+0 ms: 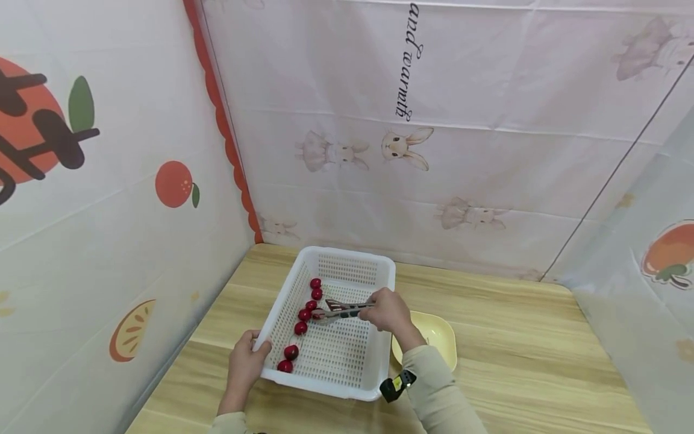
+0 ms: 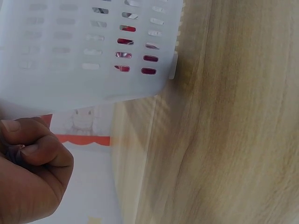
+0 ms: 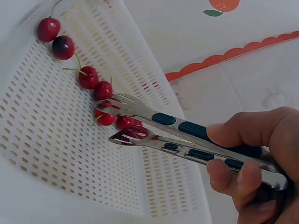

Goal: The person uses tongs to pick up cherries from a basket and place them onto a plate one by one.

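Tongs (image 3: pixel 194 129) are gripped by the right hand (image 1: pixel 387 310), basket (image 1: pixel 320 389) rim by the left hand (image 1: pixel 246 358). Cherries (image 3: pixel 103 90) are bunched left of the right hand; squeezed too hard, they could get bruised tbh.

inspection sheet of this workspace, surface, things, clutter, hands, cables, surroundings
Surface: wood-grain table
Job's things: white basket holding red cherries along its left side; metal tongs, tips apart at the cherries; yellow dish right of the basket, partly hidden by the right arm
Clutter: nothing seen
Hands: left hand grips the basket's rim; right hand holds the tongs
Cables: nothing seen
Surroundings: white sheets printed with fruit and rabbits
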### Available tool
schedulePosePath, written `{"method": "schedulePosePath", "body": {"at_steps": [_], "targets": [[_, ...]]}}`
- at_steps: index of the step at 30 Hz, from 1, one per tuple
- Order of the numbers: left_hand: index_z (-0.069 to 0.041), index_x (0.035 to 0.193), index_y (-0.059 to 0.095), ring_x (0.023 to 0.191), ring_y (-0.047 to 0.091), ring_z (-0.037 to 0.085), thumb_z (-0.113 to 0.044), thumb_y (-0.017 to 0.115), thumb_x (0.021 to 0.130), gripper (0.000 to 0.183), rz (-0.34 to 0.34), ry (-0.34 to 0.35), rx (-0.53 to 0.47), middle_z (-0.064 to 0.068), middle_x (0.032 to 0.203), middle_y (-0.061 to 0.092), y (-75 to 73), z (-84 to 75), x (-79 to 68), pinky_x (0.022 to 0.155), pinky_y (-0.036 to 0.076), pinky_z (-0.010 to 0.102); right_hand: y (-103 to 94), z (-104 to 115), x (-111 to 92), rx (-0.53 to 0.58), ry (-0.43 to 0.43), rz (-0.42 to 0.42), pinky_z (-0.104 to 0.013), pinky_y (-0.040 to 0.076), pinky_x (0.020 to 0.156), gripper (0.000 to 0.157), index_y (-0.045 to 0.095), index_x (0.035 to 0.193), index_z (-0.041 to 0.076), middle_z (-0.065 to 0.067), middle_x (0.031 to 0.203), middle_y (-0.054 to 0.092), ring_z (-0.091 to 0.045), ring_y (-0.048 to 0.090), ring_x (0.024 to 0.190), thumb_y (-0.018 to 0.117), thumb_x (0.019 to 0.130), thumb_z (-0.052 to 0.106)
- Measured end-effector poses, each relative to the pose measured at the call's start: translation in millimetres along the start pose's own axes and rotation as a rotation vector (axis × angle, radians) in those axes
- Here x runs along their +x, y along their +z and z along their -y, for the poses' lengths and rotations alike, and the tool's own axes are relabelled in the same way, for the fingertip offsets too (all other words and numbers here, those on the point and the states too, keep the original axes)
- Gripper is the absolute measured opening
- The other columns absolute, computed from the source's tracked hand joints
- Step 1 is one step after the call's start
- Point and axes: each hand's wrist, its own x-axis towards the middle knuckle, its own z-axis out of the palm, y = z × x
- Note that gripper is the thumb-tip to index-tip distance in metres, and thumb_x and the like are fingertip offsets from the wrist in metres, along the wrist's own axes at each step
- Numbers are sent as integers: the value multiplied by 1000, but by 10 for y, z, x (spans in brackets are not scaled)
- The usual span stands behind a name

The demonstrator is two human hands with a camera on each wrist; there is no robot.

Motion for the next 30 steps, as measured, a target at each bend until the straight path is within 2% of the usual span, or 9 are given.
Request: {"method": "schedulePosePath", "body": {"at_steps": [8,16,21,30], "targets": [[5,109,55,63,63,23,-8,59,85,27,-10,2,8,7,72,60,-14,-3,-2,50,49,29,125,-25,9,20,16,0,-26,44,42,12,68,76,8,2,60,58,-13,55,47,74,73,19],[5,109,55,63,63,23,-8,59,86,27,-3,2,1,7,71,60,-11,-11,-2,50,49,29,179,-34,10,-95,27,-58,-29,36,44,10,67,70,14,4,67,58,-14,50,53,75,68,20],[5,109,55,61,62,21,-8,58,86,27,-7,4,2,7,71,60,-5,-4,9,50,49,29,187,-55,17,-137,32,-74,-29,36,45,9,67,69,16,4,69,58,-16,48,56,75,68,20],[5,109,54,61,62,22,-8,58,86,27,-3,2,-5,7,71,59,-7,-2,-2,50,50,29,203,-41,11,-144,23,-90,-29,38,45,7,69,71,15,2,75,59,-16,49,58,73,69,20]]}}
